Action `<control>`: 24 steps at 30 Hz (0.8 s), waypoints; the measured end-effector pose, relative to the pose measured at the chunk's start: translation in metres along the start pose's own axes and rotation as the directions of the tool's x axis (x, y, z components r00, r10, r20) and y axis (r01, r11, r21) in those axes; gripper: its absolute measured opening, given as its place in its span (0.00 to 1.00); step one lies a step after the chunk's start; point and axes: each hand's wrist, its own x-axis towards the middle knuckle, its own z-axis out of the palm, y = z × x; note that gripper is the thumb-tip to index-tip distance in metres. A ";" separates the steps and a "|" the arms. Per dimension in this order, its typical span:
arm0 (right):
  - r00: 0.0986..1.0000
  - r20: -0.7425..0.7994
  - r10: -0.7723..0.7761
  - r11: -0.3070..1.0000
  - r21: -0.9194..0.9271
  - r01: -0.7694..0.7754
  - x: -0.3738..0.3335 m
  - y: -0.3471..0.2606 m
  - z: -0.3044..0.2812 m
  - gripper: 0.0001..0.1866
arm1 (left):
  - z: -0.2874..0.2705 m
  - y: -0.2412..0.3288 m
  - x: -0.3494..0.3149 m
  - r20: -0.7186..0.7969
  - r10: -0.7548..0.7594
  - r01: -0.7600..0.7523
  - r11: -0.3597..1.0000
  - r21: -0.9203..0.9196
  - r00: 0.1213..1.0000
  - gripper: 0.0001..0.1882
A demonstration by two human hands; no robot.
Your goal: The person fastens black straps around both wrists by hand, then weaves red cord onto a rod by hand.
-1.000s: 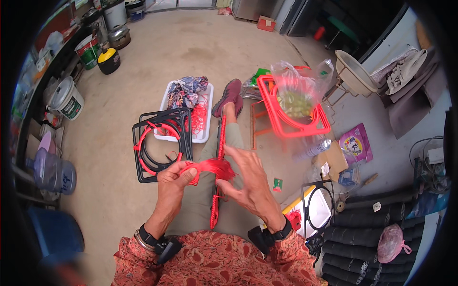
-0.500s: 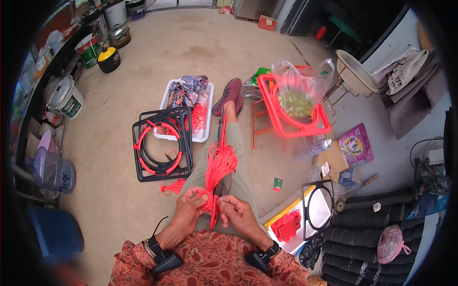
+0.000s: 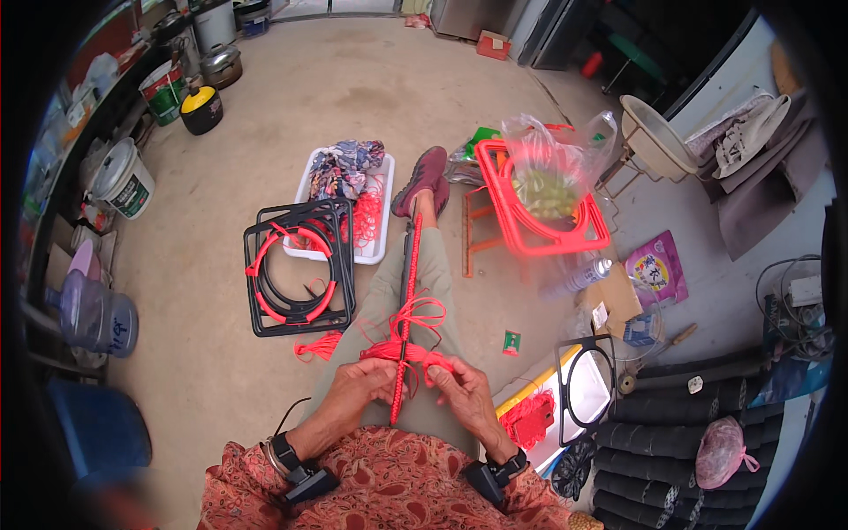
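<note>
A long narrow frame bar, dark with red cord wound round it, lies lengthwise over my lap. A loose hank of red cord crosses the bar, with loops standing up above it. My right hand is closed on the hank's right end, just right of the bar. On the other side my left hand has its fingers pinched together by the hank's left part and close to the bar; a strand seems to be between them, though the fingertips partly hide it.
Black square frames with round inner rings lean on a white tray holding cloth and red cord. Red frames stand at right under a clear bag of green produce. A white box with red cord sits near my right arm.
The hank has passed from my left hand across the bar to my right hand. Its big upright bundle now lies crosswise and lower. My right hand has shifted slightly right.
</note>
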 end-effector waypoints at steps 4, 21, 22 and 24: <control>0.942 -0.106 -0.320 0.941 -0.149 0.303 0.006 -0.030 -0.011 0.10 | -0.003 0.013 0.000 0.184 -0.105 0.156 0.944 -0.291 0.977 0.12; 0.959 -0.280 -0.049 0.859 0.478 0.183 -0.039 -0.039 -0.135 0.18 | -0.001 0.003 0.006 0.360 -0.107 0.293 0.805 -0.516 0.927 0.12; 0.901 -0.431 0.059 0.984 0.178 0.021 -0.042 -0.027 -0.138 0.17 | -0.001 0.003 0.006 0.360 -0.105 0.292 0.805 -0.516 0.927 0.12; 0.884 -0.462 -0.068 0.993 -0.119 0.014 -0.036 0.012 -0.130 0.12 | 0.001 0.005 0.007 0.368 -0.107 0.296 0.809 -0.509 0.924 0.12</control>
